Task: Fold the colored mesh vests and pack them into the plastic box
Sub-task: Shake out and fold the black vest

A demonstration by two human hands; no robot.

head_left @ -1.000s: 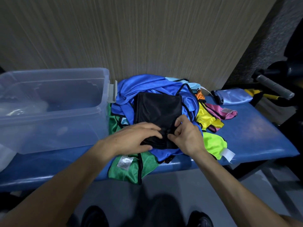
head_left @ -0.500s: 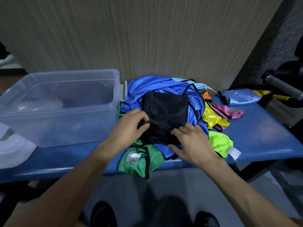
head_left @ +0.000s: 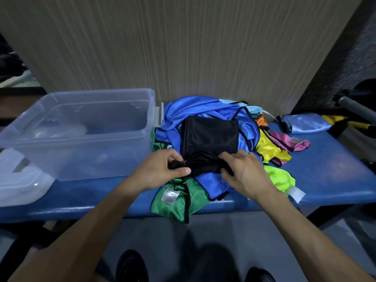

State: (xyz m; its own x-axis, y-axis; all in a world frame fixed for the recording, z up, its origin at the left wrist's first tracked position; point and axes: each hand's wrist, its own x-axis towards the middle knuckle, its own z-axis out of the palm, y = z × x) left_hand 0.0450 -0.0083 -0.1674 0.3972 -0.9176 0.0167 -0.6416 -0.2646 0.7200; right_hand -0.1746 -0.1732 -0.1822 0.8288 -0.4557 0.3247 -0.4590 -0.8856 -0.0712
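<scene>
A folded black mesh vest (head_left: 209,139) lies on top of a pile of vests on the blue bench (head_left: 329,171). My left hand (head_left: 160,171) pinches the bunched near-left end of the black vest. My right hand (head_left: 244,171) grips its near-right edge, fingers curled into the cloth. Under it lie a blue vest (head_left: 195,107), a green vest (head_left: 177,200), a neon yellow-green vest (head_left: 278,178), a yellow vest (head_left: 268,147) and a pink vest (head_left: 289,139). The clear plastic box (head_left: 81,135) stands open to the left of the pile.
The box lid (head_left: 20,180) lies at the bench's left end. A light blue pouch (head_left: 305,123) sits at the back right, beside yellow-handled equipment (head_left: 345,121). A wood-grain wall (head_left: 183,47) rises behind the bench. My shoes (head_left: 132,267) stand on the floor below.
Both hands have shifted to the black vest's near edge and gathered it into a bunch. The view has swung left, showing more of the box and its lid.
</scene>
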